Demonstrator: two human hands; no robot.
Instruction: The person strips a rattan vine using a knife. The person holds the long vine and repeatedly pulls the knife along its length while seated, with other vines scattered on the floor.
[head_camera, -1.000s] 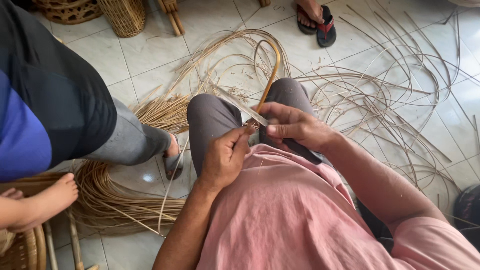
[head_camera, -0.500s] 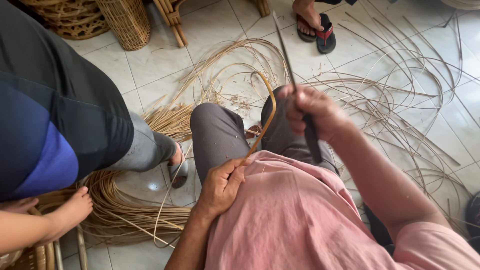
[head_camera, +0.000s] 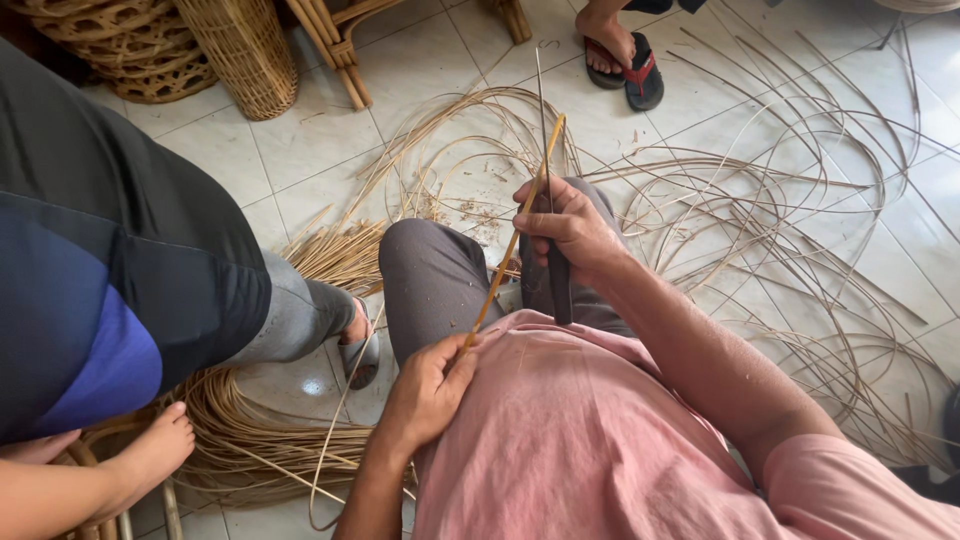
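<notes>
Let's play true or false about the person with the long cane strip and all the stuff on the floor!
1. The left hand grips the lower end of the cane strip. True.
2. The right hand holds a knife. True.
3. The floor is carpet. False: pale tiles.
4. Woven baskets stand at the top left. True.
5. The foot at the top is bare. False: it wears a sandal.
</notes>
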